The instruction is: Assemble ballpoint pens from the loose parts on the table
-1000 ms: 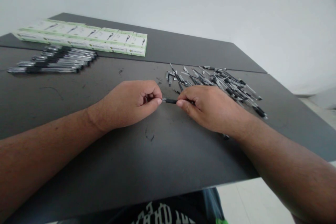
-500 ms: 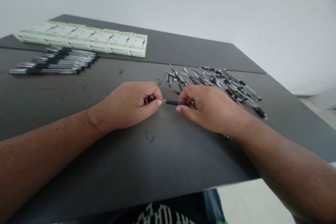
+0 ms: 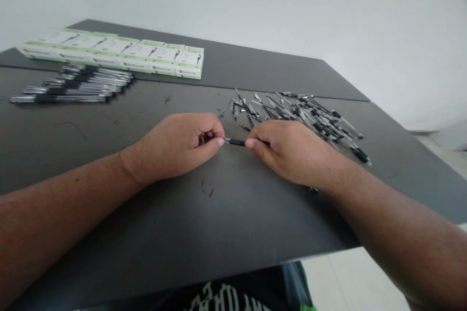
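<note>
A pen [image 3: 236,142] with a black grip lies level between my two hands, just above the dark table. My left hand [image 3: 188,145] pinches its tip end between thumb and forefinger. On the other side, my right hand [image 3: 288,148] is closed around the barrel, with thumb and fingertip at the edge of the black grip. The barrel's rear part is hidden inside the right hand. Behind that hand lies a loose pile of pen parts [image 3: 321,119], with clear barrels, black grips and thin refills. The end of another black piece [image 3: 314,190] shows beneath my right wrist.
At the far left, a row of white and green boxes [image 3: 113,53] printed with a pen picture stands on the dark table [image 3: 153,233]. Several pens [image 3: 80,85] lie side by side in front of them. A white wall [image 3: 233,5] rises behind.
My right hand's thumb and finger have slid left along the pen and closed on it at the grip. My left hand has hardly moved.
</note>
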Available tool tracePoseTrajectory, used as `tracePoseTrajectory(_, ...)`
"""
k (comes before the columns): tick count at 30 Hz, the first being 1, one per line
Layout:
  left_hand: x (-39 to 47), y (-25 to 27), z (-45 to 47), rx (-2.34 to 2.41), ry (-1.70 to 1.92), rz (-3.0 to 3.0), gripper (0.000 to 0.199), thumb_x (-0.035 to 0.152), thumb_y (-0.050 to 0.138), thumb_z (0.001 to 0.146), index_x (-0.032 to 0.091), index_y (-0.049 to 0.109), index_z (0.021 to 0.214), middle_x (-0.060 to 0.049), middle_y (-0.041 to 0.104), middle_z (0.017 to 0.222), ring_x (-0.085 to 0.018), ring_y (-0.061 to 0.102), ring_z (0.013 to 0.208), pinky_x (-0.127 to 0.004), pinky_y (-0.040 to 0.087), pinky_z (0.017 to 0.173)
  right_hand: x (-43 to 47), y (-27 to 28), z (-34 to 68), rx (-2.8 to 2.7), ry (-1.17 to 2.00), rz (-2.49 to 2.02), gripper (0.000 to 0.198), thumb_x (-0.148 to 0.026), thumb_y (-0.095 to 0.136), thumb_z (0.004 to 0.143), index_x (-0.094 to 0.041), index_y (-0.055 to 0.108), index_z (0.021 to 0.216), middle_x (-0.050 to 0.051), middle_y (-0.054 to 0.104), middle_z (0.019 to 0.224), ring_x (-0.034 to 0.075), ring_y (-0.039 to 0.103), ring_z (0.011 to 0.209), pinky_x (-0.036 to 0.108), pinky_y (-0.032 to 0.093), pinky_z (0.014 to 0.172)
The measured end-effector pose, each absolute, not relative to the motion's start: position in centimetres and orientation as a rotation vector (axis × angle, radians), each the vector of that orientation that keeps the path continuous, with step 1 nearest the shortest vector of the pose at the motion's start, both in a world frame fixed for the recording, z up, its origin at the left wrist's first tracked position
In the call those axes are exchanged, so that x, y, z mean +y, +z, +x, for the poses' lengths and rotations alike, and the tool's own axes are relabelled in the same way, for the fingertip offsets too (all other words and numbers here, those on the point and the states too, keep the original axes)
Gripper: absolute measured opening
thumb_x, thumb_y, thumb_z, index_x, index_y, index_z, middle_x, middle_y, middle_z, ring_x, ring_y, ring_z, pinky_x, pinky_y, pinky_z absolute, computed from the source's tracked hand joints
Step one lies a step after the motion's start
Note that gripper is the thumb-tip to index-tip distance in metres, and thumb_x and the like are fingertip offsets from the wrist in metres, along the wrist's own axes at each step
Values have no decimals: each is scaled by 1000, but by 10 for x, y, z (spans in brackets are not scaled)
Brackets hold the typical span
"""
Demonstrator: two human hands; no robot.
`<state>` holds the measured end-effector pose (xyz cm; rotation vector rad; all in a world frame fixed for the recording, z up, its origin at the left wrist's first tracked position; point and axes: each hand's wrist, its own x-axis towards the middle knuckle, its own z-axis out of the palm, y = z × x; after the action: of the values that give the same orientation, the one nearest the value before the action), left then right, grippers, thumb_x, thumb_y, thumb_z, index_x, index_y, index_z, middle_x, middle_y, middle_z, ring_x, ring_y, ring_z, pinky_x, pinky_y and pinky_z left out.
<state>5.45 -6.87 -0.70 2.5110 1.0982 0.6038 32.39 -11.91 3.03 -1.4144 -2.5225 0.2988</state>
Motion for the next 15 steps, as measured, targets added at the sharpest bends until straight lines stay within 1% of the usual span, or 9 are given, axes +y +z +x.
tracePoseTrajectory(2,-69,-7,54,1100,602,2512,22,44,59,99,28,74,96,0,77,82,-21,68,73,-34,47,74,-119,30,324,-2507,291,-1413,17,-33,74,112,-21,86,112,7,88,103,25,78,94,35,51,84)
tracePoseTrajectory(4,-69,-7,54,1103,595,2513,22,44,59,99,28,74,96,0,77,82,-21,68,73,-34,46,74,-119,30,325,-2493,278,-1425,13,-33,82,106,-22,85,111,5,87,99,24,76,89,34,49,80)
tracePoseTrajectory(6,-70,-7,54,1106,590,2514,22,44,60,100,28,74,96,0,77,82,-21,68,74,-34,47,75,-119,29,324,-2508,272,-1433,11,-31,80,107,-22,85,108,5,87,98,24,76,88,34,49,80)
tracePoseTrajectory(8,-70,-6,54,1112,589,2514,21,43,60,100,28,74,96,0,77,82,-21,68,73,-34,47,75,-119,29,324,-2543,280,-1424,18,-31,72,113,-21,86,108,8,88,102,26,78,94,36,51,85)
tracePoseTrajectory(10,-70,-6,54,1113,588,2515,21,43,60,99,27,74,97,0,77,82,-21,68,73,-34,47,75,-119,29,324,-2556,292,-1414,24,-31,66,117,-21,87,110,9,89,106,27,80,99,37,52,88)
tracePoseTrajectory(12,-70,-6,54,1109,591,2520,22,43,60,99,27,75,97,0,76,82,-20,68,74,-34,46,75,-119,29,324,-2530,301,-1414,20,-32,70,115,-21,87,114,8,89,106,26,79,98,36,51,87)
tracePoseTrajectory(15,-69,-7,54,1111,593,2524,23,43,59,99,27,75,97,0,76,81,-20,67,73,-33,46,75,-119,29,325,-2479,294,-1430,13,-32,82,106,-21,85,114,4,87,98,23,76,88,33,48,79)
